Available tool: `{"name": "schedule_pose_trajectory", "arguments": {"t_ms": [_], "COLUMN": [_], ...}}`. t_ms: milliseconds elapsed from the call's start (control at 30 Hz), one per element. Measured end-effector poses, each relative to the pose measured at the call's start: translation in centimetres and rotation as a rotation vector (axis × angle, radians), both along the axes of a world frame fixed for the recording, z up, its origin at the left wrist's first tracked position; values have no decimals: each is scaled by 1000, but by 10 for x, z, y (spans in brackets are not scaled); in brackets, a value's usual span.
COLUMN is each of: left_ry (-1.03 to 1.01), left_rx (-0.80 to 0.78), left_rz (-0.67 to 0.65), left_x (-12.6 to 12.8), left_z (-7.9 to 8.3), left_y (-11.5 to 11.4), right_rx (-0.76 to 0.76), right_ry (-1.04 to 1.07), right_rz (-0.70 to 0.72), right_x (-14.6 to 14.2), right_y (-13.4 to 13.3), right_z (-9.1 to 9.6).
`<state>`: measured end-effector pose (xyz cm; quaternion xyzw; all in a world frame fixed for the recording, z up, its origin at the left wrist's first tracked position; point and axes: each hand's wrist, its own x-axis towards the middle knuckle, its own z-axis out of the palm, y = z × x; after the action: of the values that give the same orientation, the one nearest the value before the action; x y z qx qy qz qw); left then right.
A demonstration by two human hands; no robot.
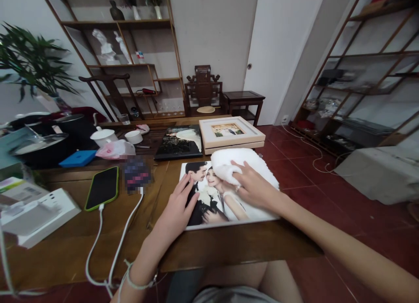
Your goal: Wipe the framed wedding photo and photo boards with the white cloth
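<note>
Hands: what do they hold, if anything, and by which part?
Right hand holds the cloth by its bunched left part; left hand rests on the photo.

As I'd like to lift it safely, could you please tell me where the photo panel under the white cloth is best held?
Probably the near edge of the photo panel, from the near side: it lies flat, that edge is straight and uncovered, while the white cloth hides the far right corner.

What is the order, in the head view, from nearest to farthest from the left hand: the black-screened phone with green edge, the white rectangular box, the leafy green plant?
From the left hand:
1. Green-edged phone, to its left.
2. White box, farther left, past the phone.
3. Leafy plant, far left, in the background.
</note>
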<state>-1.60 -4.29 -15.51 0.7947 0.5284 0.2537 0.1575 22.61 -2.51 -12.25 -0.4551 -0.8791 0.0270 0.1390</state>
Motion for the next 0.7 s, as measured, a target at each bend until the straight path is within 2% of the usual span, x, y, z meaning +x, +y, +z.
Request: {"name": "schedule_pose_trajectory", "arguments": {"t_ms": [133,233,333,433,600,700], "left_ry": [-2,24,62,66,50,12], "left_rx": [-2,-8,-17,-8,-32,-26], "left_rz": [5,12,-6,-31,-24,-8], "left_x": [1,1,1,1,1,0], "left_z": [-1,0,1,2,5,4], "left_y": [-1,0,1,2,-1,-2], "right_rx": [-40,-83,-107,-110,-81,-45], "right_ry": [-21,-30,-37,-26,5,13], "right_rz": [28,114,168,173,95,90], "right_x": [-3,-9,-14,-17,-24,-30], "right_y": [-60,-102,-116,-93,-14,20], "right_z": [-4,-8,-9,-4,5,6]}}
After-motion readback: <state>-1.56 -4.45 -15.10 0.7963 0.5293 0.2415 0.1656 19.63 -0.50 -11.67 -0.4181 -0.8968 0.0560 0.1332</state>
